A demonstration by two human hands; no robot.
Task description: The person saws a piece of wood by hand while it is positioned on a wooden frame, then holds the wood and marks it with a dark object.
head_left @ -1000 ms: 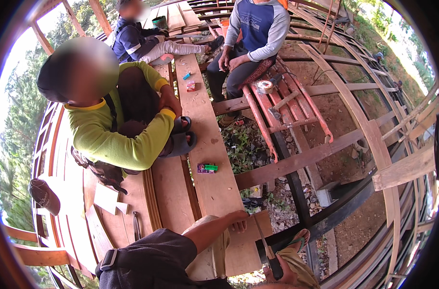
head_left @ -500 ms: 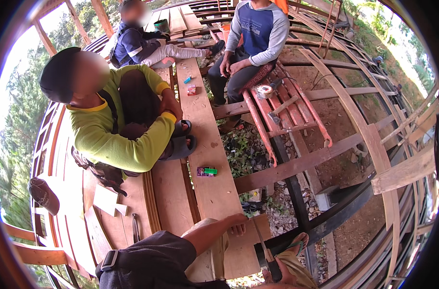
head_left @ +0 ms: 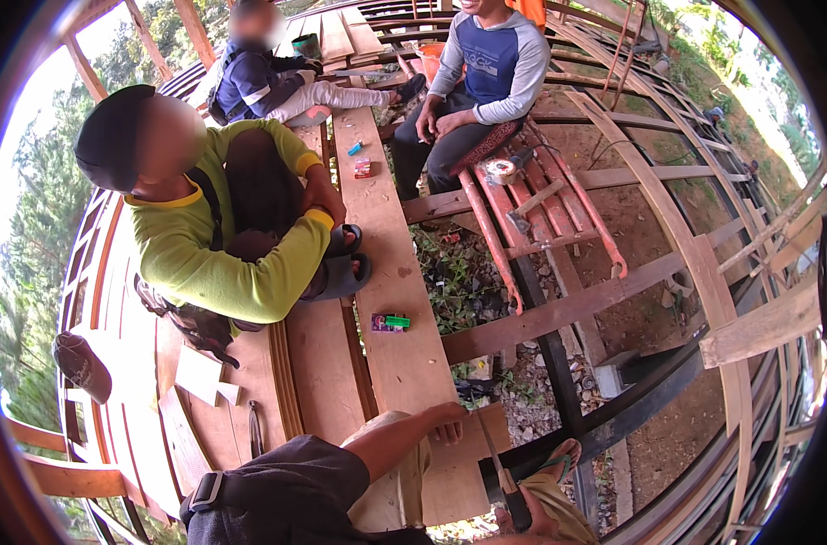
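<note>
My left hand [head_left: 447, 423] lies on the wide wooden plank [head_left: 404, 363], its fingers stretched over the surface near the saw. In my right hand [head_left: 542, 520], at the lower edge, is the dark handle of a handsaw [head_left: 491, 445]. Its thin blade is seen almost edge-on and points away from me across the plank's near end. I cannot make out its teeth or how deep it sits in the wood. Just ahead on the plank lies a purple pack [head_left: 379, 322] with a green lighter [head_left: 397, 322] on top.
A person in a yellow-green sweater [head_left: 241, 263] squats at the left; two more sit farther off. A hammer [head_left: 536, 202] and tape measure [head_left: 500, 170] rest on a red metal bench [head_left: 559, 218]. Right of the plank, open gaps between beams [head_left: 559, 309] show ground below.
The person sitting by the red bench has shifted slightly and lifted their head a little. My hands and the handsaw look nearly the same.
</note>
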